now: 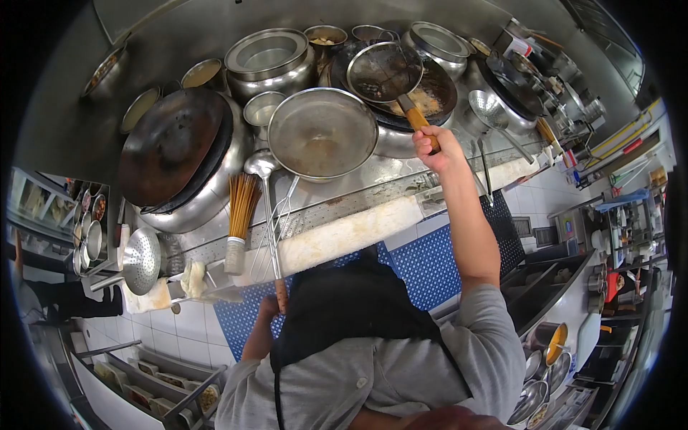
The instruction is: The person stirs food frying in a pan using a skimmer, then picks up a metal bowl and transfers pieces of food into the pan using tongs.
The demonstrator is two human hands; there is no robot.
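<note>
My right hand (438, 149) is closed round the wooden handle of a round strainer (385, 70) with a dark bowl. The strainer is above a wok (438, 89) on the back range, where light-brown frothy stuff shows. My left hand (269, 308) hangs low beside my apron, next to the wooden end of a ladle (266, 166); its fingers are hidden, so I cannot tell if it touches that handle. Near the middle of the range sits a wide metal bowl (322, 132) with a brownish patch in its base. A bamboo brush (242, 208) lies left of the ladle.
At the left a large dark wok (172, 143) rests tilted on a burner. Lidded steel pots (266, 56) line the back. A perforated skimmer (489, 107) lies at right, another (142, 259) at the lower left. A white towel (351, 233) runs along the front edge.
</note>
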